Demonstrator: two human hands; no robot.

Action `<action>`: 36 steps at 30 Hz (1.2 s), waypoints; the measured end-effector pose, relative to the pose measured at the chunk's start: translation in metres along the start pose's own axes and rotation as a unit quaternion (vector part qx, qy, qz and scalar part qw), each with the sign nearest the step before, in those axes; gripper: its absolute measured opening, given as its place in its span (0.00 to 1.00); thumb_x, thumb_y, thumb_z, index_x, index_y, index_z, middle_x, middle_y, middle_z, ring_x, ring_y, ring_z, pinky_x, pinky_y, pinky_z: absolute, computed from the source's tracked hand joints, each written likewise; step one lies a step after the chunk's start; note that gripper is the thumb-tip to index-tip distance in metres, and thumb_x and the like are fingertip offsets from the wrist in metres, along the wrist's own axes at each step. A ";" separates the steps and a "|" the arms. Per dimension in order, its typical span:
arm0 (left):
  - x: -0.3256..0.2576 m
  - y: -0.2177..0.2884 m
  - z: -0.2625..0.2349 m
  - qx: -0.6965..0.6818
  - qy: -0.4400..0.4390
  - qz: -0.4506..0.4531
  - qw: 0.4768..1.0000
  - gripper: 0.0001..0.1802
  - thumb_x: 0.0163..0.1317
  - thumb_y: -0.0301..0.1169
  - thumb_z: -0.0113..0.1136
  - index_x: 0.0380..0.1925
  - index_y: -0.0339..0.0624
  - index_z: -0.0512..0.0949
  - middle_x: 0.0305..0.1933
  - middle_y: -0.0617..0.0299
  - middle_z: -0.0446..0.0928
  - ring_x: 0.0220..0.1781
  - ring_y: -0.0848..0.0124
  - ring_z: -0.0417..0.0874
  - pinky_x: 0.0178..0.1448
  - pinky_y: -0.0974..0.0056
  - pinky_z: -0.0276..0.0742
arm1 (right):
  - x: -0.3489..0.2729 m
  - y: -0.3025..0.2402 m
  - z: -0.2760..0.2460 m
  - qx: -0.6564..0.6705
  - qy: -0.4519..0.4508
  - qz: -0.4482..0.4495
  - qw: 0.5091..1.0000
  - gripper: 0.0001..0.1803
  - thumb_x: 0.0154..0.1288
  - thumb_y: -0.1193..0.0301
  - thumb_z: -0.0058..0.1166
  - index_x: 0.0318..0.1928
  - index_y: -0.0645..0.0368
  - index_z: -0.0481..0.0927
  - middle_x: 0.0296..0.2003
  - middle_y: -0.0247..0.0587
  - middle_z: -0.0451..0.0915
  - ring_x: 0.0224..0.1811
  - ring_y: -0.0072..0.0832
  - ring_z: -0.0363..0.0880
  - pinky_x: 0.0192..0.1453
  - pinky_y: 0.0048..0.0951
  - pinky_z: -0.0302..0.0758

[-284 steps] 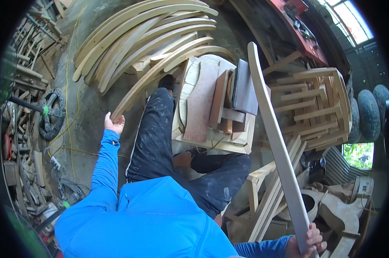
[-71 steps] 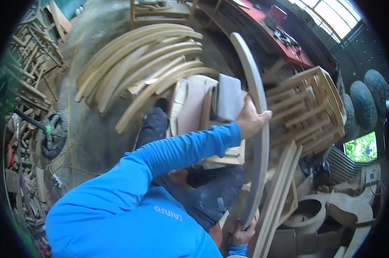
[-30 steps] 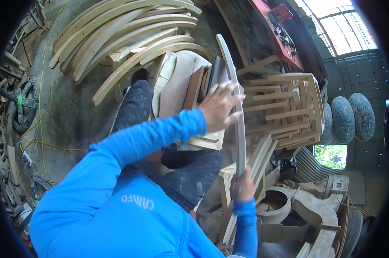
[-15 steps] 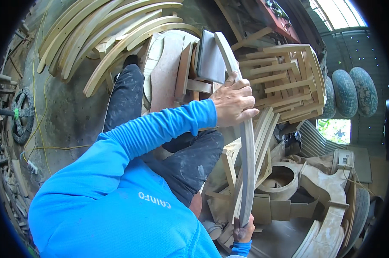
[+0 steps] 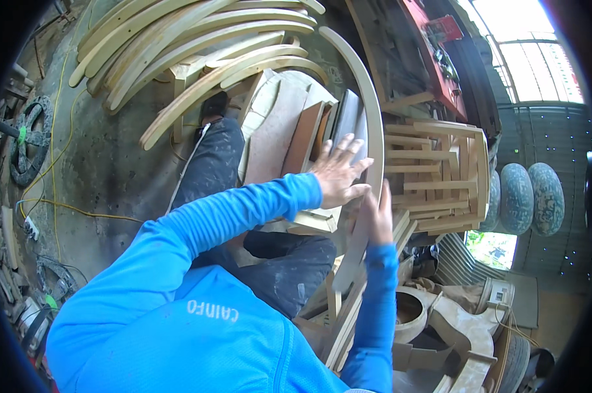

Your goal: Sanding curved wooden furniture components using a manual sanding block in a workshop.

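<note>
A long curved wooden strip (image 5: 374, 124) arcs upright in front of me, its broad pale face showing and its lower end near my lap. My left hand (image 5: 338, 171) is open with fingers spread, its thumb side close against the strip's left edge. Lower down, my right hand (image 5: 378, 219) has the strip between thumb and straightened fingers; it is slightly blurred. Behind the left hand stands a grey flat-faced block (image 5: 348, 118) beside upright brown boards (image 5: 304, 136). I cannot tell whether the strip touches the block.
Several similar curved wooden pieces (image 5: 197, 29) are stacked at the far left. Wooden frames (image 5: 440, 170) stand to the right, with large carved wooden parts (image 5: 463, 321) nearer. A yellow cable (image 5: 86, 211) crosses the floor at left. A red bench (image 5: 433, 59) is at the back.
The strip has moved upward and turned to show its broad face. My left hand has loosened from gripping it and spread its fingers. My right hand has moved up from its lower end.
</note>
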State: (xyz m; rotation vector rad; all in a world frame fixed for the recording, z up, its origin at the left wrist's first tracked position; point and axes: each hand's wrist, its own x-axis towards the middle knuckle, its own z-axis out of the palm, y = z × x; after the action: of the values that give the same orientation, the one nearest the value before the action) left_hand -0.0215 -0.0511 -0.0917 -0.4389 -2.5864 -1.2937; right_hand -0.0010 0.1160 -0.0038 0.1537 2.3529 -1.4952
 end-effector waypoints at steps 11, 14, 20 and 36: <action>-0.017 -0.011 -0.041 -0.021 0.114 0.015 0.993 0.36 0.62 0.37 0.67 0.70 0.48 0.68 0.76 0.37 0.56 0.81 0.39 0.53 0.83 0.40 0.50 | 0.141 -0.041 0.023 0.143 -0.037 -0.045 0.988 0.35 0.78 0.66 0.44 0.79 0.44 0.48 0.32 0.50 0.79 0.22 0.37 0.81 0.23 0.41 0.83; -0.022 -0.007 -0.032 -0.027 0.108 0.028 0.993 0.38 0.58 0.33 0.68 0.70 0.48 0.68 0.75 0.37 0.58 0.81 0.40 0.54 0.82 0.40 0.51 | 0.041 -0.009 0.024 0.127 -0.029 -0.048 0.990 0.43 0.76 0.62 0.47 0.83 0.44 0.41 0.30 0.47 0.78 0.17 0.34 0.77 0.18 0.36 0.78; -0.028 0.032 -0.008 -0.046 0.070 0.052 0.995 0.39 0.60 0.35 0.67 0.72 0.49 0.65 0.75 0.37 0.57 0.80 0.40 0.54 0.82 0.40 0.51 | -0.199 0.051 0.007 0.164 0.036 0.072 0.983 0.46 0.80 0.55 0.49 0.84 0.40 0.34 0.30 0.46 0.79 0.19 0.31 0.79 0.20 0.32 0.78; -0.094 0.134 0.036 -0.544 -0.167 -0.209 0.795 0.60 0.68 0.39 0.68 0.81 0.41 0.29 0.80 0.31 0.49 0.78 0.45 0.63 0.77 0.42 0.66 | -0.441 0.127 -0.052 0.288 0.024 0.311 0.905 0.19 0.76 0.59 0.54 0.58 0.57 0.71 0.38 0.53 0.85 0.41 0.49 0.87 0.51 0.52 0.87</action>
State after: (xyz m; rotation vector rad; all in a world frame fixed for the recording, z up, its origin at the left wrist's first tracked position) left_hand 0.1121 0.0379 -0.0438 -0.2494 -1.8930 -3.0688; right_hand 0.4332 0.2598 0.0599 0.9895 1.5672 -1.7675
